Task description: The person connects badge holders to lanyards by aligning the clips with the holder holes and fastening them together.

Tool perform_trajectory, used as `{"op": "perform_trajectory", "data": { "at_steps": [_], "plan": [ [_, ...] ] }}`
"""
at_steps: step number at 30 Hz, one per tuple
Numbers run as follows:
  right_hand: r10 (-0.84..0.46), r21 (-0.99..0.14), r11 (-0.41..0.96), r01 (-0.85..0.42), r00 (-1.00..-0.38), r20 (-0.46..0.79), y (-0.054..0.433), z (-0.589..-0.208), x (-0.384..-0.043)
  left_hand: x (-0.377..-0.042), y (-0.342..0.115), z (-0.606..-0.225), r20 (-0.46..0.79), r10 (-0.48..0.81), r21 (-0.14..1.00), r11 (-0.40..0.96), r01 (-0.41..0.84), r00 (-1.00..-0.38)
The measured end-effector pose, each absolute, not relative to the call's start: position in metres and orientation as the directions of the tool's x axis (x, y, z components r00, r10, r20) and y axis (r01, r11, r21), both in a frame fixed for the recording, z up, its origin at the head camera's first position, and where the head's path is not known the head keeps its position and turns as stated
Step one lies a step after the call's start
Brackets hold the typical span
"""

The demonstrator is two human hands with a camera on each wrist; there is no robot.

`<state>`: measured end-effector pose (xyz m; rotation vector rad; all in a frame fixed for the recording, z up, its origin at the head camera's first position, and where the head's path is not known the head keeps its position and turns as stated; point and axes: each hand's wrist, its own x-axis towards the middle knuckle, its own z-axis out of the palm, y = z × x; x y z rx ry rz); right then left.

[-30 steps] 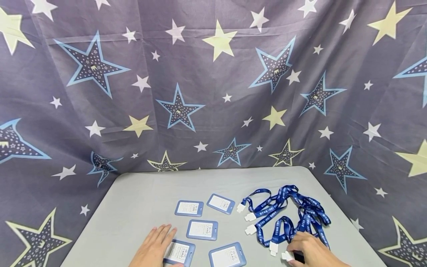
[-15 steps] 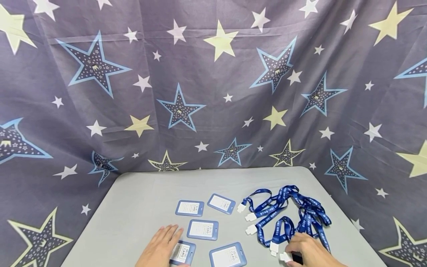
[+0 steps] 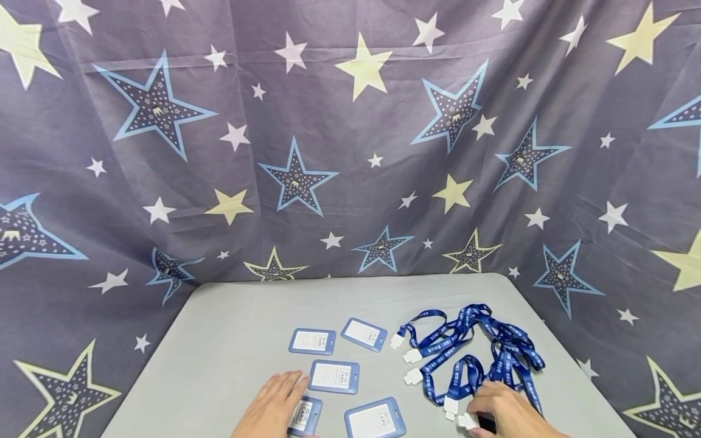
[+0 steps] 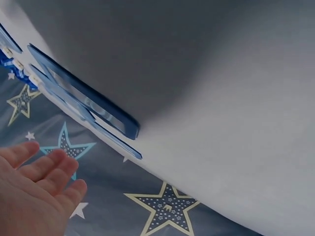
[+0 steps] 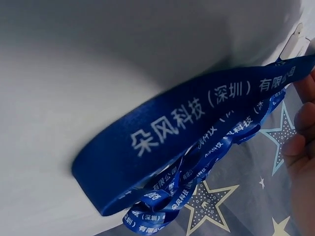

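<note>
In the head view my left hand [image 3: 271,406], fingers fairly straight, is over the left part of a blue ID card holder [image 3: 304,417] at the table's front. Whether it touches the holder, I cannot tell. The left wrist view also shows this hand [image 4: 39,189] with nothing between its fingers. My right hand [image 3: 509,410] pinches the white plastic clip [image 3: 467,420] of a dark blue lanyard. In the right wrist view, that lanyard's printed strap [image 5: 167,115] loops away from the fingers [image 5: 306,118]. Part of the clip is hidden by the fingers.
More card holders lie flat mid-table: one at front [image 3: 375,418], another behind it [image 3: 334,376], two farther back, including the tilted one [image 3: 364,334]. A tangled pile of blue lanyards [image 3: 509,340] with white clips covers the right side. A star-patterned curtain [image 3: 350,152] surrounds the grey table [image 3: 219,340].
My left hand has slid right, covering more of the front card holder. My right hand has shifted the pinched clip slightly left, towards the neighbouring clip.
</note>
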<state>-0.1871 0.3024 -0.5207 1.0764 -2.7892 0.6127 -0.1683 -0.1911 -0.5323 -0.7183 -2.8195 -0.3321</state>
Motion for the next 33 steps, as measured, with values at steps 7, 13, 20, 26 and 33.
{"op": "perform_trajectory", "data": {
  "at_steps": [7,13,20,26,33],
  "plan": [
    [-0.633,-0.299,0.664,-0.686,-0.728,0.263,0.300,-0.520,-0.186,-0.168,-0.185,-0.534,0.298,0.479,0.116,0.840,0.530,-0.825],
    [-0.630,-0.288,0.671,-0.683,-0.730,0.264,0.297,-0.520,-0.185,-0.171,-0.182,-0.539,0.387,0.526,0.026,0.815,0.579,-0.757],
    [-0.649,-0.266,0.634,-0.726,-0.686,0.329,0.296,-0.524,-0.184,-0.170,-0.175,-0.541,0.382,0.547,0.018,0.802,0.598,-0.745],
    [-0.659,-0.267,0.605,-0.750,-0.660,0.359,0.296,-0.528,-0.185,-0.169,-0.169,-0.539,0.330,0.555,0.040,0.800,0.599,-0.764],
    [-0.657,-0.254,0.602,-0.757,-0.650,0.382,0.294,-0.529,-0.185,-0.169,-0.162,-0.543,0.352,0.588,0.009,0.776,0.631,-0.728]
  ]
}}
